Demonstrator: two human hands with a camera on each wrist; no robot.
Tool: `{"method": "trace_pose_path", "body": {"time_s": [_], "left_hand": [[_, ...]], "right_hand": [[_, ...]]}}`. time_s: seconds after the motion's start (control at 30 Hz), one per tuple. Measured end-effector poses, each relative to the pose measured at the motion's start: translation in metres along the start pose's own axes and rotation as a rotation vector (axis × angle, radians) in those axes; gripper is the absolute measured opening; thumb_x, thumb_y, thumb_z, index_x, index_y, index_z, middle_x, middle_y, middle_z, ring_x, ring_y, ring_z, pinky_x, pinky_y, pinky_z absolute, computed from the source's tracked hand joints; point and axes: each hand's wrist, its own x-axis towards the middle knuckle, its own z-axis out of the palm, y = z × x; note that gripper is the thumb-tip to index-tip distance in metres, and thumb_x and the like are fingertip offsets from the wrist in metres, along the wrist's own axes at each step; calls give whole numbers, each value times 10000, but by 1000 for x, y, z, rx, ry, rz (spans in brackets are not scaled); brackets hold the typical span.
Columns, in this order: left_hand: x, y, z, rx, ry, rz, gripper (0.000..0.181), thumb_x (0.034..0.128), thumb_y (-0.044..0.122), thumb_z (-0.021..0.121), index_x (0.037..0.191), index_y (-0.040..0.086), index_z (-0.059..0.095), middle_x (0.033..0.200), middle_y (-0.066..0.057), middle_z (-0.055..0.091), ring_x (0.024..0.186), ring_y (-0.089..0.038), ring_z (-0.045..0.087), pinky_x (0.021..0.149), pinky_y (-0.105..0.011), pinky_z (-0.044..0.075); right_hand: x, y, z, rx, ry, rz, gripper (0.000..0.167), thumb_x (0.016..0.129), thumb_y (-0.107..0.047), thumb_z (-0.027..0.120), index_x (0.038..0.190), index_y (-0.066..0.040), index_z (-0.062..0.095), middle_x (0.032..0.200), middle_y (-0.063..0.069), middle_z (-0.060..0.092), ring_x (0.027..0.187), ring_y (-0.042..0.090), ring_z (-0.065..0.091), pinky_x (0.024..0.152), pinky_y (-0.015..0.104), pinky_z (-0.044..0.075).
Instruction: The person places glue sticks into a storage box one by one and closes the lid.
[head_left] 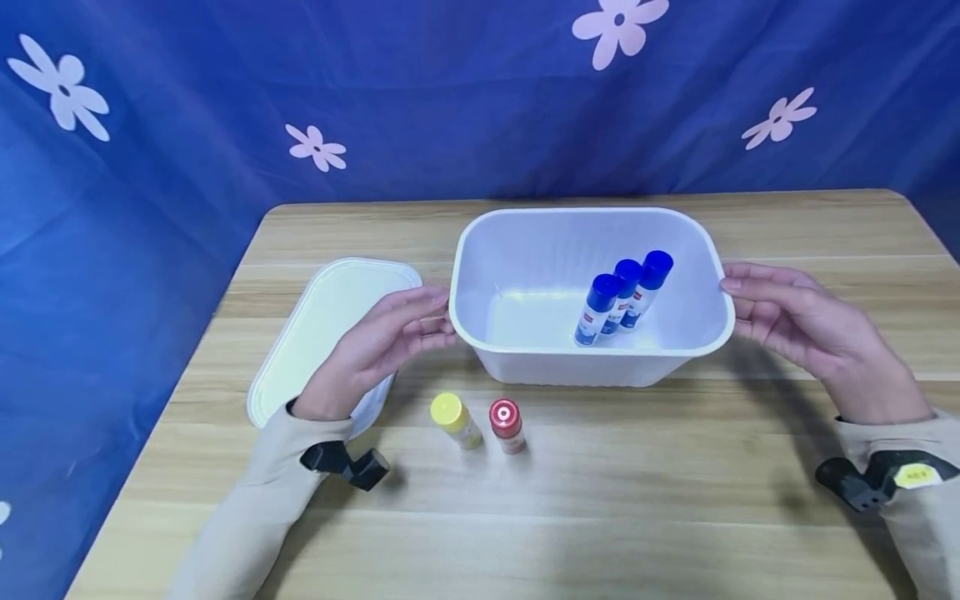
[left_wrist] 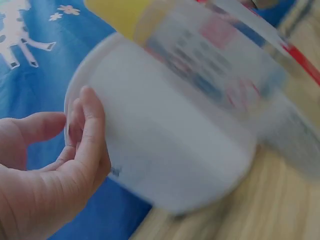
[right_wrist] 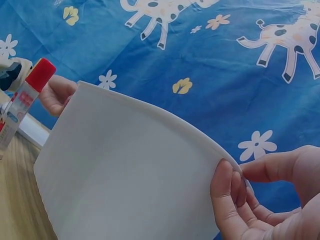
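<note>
A white plastic bin (head_left: 562, 367) is on the wooden table, with three blue-capped glue sticks (head_left: 596, 310) leaning inside it toward its right end. At the bin's left end, my left hand (head_left: 393, 333) holds the rim between thumb and fingers. The right hand (head_left: 795, 321) pinches the rim at the opposite end; the right wrist view shows its thumb and fingers (right_wrist: 223, 192) on the edge. In front of the bin stand a yellow-capped glue stick (head_left: 455, 419) and a red-capped glue stick (head_left: 507, 425), neither touched by a hand.
Under and beside the left forearm lies a white lid (head_left: 330, 308), flat on the table (head_left: 600, 492). A blue cloth (head_left: 450, 100) with flower prints hangs behind the table and along its left side.
</note>
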Motion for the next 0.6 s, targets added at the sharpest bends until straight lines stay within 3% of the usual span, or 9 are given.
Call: {"method": "trace_pose_path", "body": {"time_s": [0.07,0.23,0.33,0.43,0.6], "left_hand": [[-9,0,-5,106,47,45,188,1006,43,489,988,74,674,908,-59,627,843,-160,622,836,-327,579],[-43,3,-10,386,171,224,94,979,55,555,1001,18,638,880,-74,646,811,-170,648,791,-355,594],[-60,5,-4,542,170,315,108,969,30,562,1019,-53,610,875,-90,661,795,-186,661,767,-339,597],[-71,6,5,623,134,395,102,948,-56,546,1027,-103,592,889,-91,663,809,-180,665,770,-292,590],[-81,2,20,817,123,545,256,836,-173,619,1052,-38,641,971,-109,666,908,-144,652,858,-233,550]], "right_hand": [[1,1,1,-3,-7,-3,359,999,120,287,1206,115,581,1135,250,649,1034,312,658,863,385,569],[3,0,1,-10,-26,-8,375,1002,115,269,1223,113,571,1133,246,651,1023,302,662,849,370,576],[2,-2,0,6,-19,-5,380,1002,116,265,1225,115,572,1131,250,650,1014,307,663,838,375,580],[0,-3,-1,26,-16,-2,385,1003,115,255,1212,122,578,1125,251,652,1011,312,663,840,384,579],[-2,-3,-2,43,4,4,382,1003,112,258,1190,123,590,1112,250,658,1005,311,666,842,390,578]]}}
